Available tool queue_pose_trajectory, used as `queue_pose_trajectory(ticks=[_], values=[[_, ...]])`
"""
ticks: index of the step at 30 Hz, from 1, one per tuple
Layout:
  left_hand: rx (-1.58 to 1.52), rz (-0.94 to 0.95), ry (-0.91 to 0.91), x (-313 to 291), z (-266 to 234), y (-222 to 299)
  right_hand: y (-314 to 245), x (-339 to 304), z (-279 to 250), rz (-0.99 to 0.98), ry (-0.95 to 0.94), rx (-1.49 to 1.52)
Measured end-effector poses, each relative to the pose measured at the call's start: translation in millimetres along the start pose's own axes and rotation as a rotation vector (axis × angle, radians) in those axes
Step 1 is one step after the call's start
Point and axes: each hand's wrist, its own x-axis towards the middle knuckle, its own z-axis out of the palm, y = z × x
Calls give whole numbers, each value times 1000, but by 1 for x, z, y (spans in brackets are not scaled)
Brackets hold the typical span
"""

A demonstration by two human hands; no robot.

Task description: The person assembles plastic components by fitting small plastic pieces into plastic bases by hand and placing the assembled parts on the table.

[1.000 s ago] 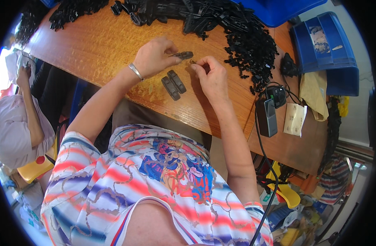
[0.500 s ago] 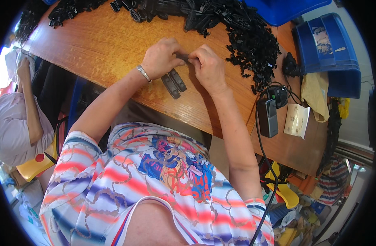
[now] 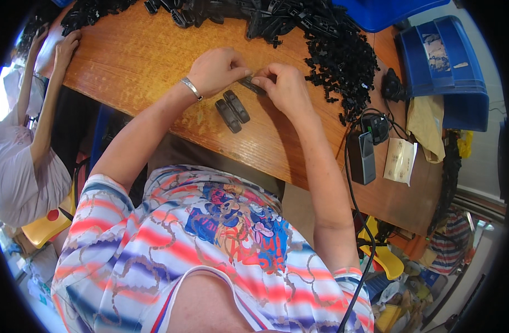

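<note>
Between my two hands, above the wooden table, is a dark elongated plastic part [image 3: 251, 85], partly covered by fingers. My left hand [image 3: 217, 71] pinches its left end between thumb and fingers. The other end is gripped by my right hand [image 3: 283, 87], with thumb and index finger closed on it. Just below my left hand, two similar dark plastic parts [image 3: 232, 112] lie side by side on the tabletop. What the part's underside looks like is hidden.
A heap of black plastic pieces [image 3: 299, 25] runs along the table's far side, with small black clips [image 3: 349, 66] at right. Beyond stand blue bins [image 3: 448, 72]. A power bank [image 3: 362, 158], cable and paper packet [image 3: 400, 161] lie at right. Another person's hands [image 3: 66, 47] reach in at far left.
The held part has come lower and shows more between my hands, and my right hand has shifted slightly right. At far left, the other person's hands have moved up to the table's black pile.
</note>
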Motion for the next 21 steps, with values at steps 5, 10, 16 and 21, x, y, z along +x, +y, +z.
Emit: queue_pose_trajectory(ticks=[5,10,16,21], values=[[171,179,63,3,8,-9,0,6,-3,90,-48,-43],[126,147,113,-3,8,-5,0,7,-4,69,-46,-41],[82,133,-105,-6,-8,-8,14,21,-21,11,-23,46],[-43,44,318,55,0,-9,28,67,-8,-66,396,-253]])
